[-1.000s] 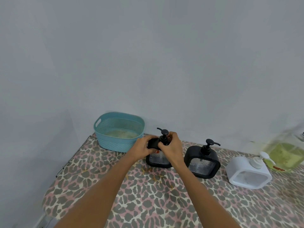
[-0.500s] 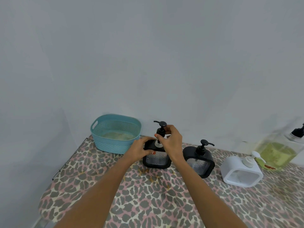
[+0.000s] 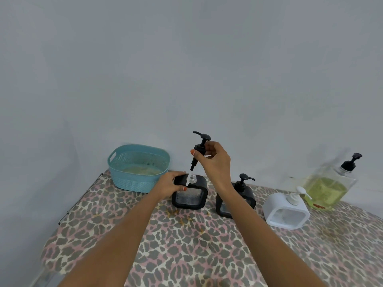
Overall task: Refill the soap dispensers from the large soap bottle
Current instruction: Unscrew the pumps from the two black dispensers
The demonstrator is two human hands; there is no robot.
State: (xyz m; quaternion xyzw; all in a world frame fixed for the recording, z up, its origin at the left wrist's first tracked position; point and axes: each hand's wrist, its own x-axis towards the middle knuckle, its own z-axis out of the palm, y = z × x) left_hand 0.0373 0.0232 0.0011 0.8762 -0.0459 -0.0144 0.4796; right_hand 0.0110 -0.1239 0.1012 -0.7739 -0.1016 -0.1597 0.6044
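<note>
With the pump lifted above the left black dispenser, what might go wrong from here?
The pump, held by the right hand, has its tube tip barely at the open neck; residue may drip onto the leopard-print cover. The right forearm crosses in front of the second black dispenser and might knock it over.

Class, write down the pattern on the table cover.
The table cover has a leopard print, grey and pink; head view.

blk dispenser (image 3: 189,196) uncapped, pump (image 3: 198,149) just above.
</note>
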